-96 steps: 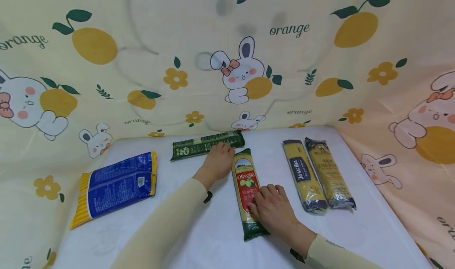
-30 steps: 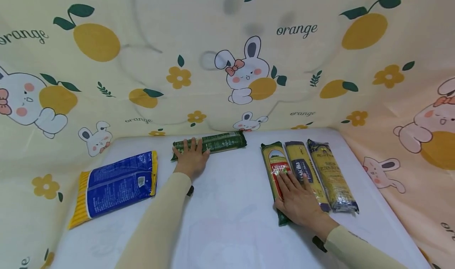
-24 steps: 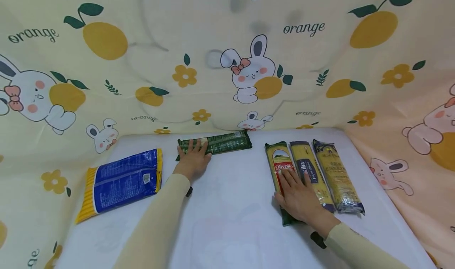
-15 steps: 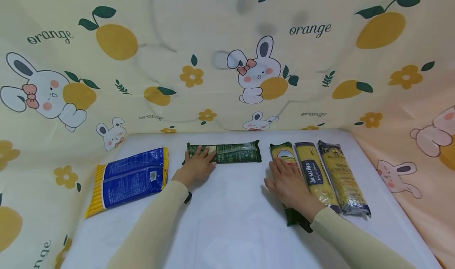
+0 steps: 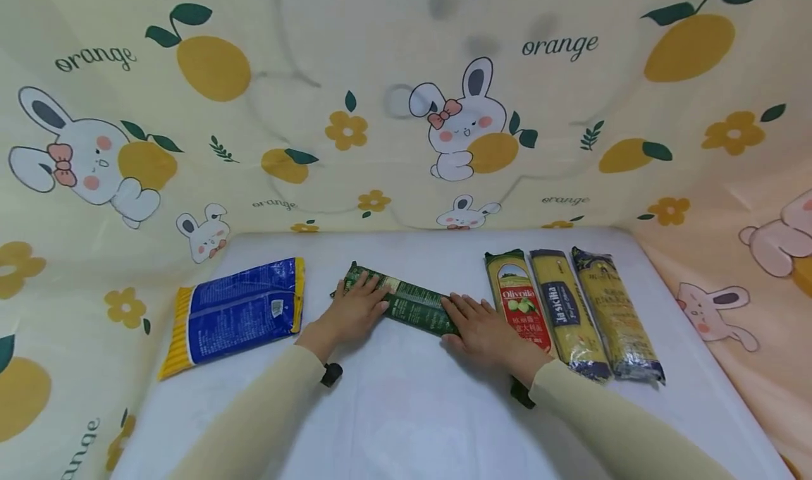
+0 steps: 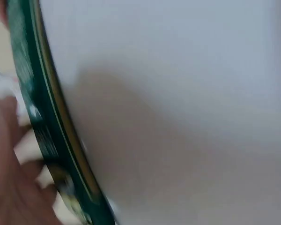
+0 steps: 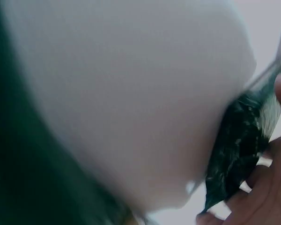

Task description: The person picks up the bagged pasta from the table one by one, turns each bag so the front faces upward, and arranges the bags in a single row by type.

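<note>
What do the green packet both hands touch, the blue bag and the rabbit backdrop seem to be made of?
Green packet: probably glossy plastic film; its crinkled end catches the light in the right wrist view.
Blue bag: likely plastic film too, with a slight sheen and creases.
Rabbit backdrop: mostly matte and softly rippled, so perhaps printed cloth, though thin plastic sheeting is possible.

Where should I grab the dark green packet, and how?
I'd probably grip the dark green packet across its bare middle, coming from above and pinching its two long edges. It's long and narrow, broad face up, and the left hand and right hand cover parts near its ends.
</note>
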Demonstrator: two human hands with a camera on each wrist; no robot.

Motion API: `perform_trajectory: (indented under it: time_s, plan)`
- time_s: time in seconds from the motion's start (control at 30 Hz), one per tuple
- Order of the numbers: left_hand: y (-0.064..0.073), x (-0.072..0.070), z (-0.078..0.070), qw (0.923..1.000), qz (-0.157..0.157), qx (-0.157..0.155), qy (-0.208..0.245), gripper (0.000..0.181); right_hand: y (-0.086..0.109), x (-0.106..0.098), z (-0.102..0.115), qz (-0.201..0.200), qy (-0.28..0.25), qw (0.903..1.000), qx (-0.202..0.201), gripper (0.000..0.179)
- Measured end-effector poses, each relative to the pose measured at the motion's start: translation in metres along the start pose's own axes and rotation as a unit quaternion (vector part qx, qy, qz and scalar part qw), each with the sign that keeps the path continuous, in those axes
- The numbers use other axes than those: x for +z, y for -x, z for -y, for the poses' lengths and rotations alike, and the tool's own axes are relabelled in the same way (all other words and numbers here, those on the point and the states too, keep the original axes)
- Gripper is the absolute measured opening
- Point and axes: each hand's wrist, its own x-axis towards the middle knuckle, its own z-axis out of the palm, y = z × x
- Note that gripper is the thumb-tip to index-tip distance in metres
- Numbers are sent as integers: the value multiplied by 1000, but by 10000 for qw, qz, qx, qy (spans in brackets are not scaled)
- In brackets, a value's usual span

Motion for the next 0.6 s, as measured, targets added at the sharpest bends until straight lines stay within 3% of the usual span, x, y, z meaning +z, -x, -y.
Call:
perform_trajectory:
  time_s: [0.13, 0.27, 0.43, 0.6]
  plan:
    - [1, 5, -15, 9972, -278, -675, 186, 68, 24, 8, 28, -31, -75, 9995, 310, 76]
    - [-4, 8, -21, 9961, -372, -765, 229, 72, 49, 15, 62, -193, 54, 9993, 326, 74]
    - [-11, 13, -21, 9999, -87, -136, 55, 76, 74, 23, 93, -353, 398, 9986, -14, 71]
    - [-19, 17, -25, 9970, 226, 697, -241, 73, 83, 31, 104, -1431, 865, 9858, -158, 56]
